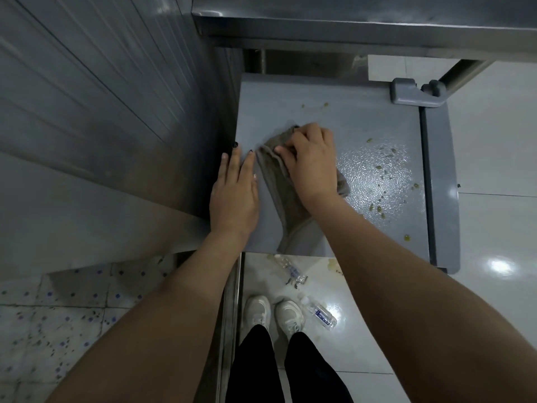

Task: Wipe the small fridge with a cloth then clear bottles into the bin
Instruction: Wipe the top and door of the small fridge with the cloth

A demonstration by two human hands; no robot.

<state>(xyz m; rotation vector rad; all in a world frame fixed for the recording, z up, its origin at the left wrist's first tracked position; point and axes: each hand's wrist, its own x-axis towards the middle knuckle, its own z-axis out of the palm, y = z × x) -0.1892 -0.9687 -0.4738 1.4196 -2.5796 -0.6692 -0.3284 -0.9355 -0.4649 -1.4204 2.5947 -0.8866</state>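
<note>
Cloth on a spattered fridge top
Right hand [312,167] presses the cloth [286,205] flat; left hand [234,196] rests open on the fridge [377,126].

**What We See Around the Work**

Across the top of the frame we see a steel worktop [363,16], its edge shining. At the left runs a ribbed grey wall panel [87,82]. Lower left we find speckled floor tiles [52,315]; at the right, glossy white floor tiles [494,170] catching the light. At the bottom centre stand two white sneakers [273,315] under black trouser legs [284,370].
</note>
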